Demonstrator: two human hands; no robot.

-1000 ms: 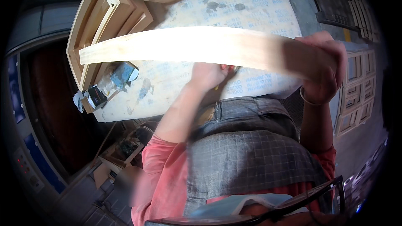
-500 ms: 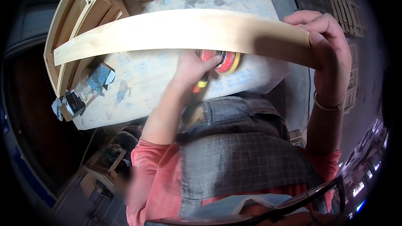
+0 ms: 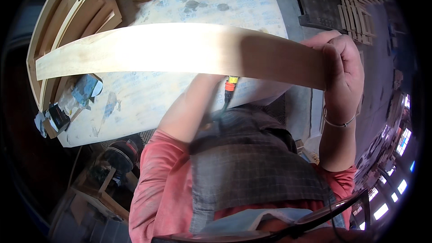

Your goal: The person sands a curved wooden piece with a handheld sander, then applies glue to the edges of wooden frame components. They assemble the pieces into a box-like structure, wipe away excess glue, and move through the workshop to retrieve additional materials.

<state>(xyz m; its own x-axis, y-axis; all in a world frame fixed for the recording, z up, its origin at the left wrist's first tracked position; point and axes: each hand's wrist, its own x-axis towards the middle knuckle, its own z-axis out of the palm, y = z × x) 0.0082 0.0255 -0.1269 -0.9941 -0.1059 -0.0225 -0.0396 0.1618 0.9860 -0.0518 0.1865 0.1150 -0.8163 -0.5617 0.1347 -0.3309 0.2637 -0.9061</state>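
A board (image 3: 180, 50) is being held by right fingers (image 3: 348, 48); the left hand (image 3: 211, 79) is being mostly hidden, grip unclear; steadiness is seemingly being needed next.

The table (image 3: 144, 103) is pale (dark stains (image 3: 192, 4) lie near its far edge). Grey floor (image 3: 299, 108) extends beyond its right edge. Bright windows (image 3: 380, 212) are located well past that edge. The area beyond the left edge is dark.
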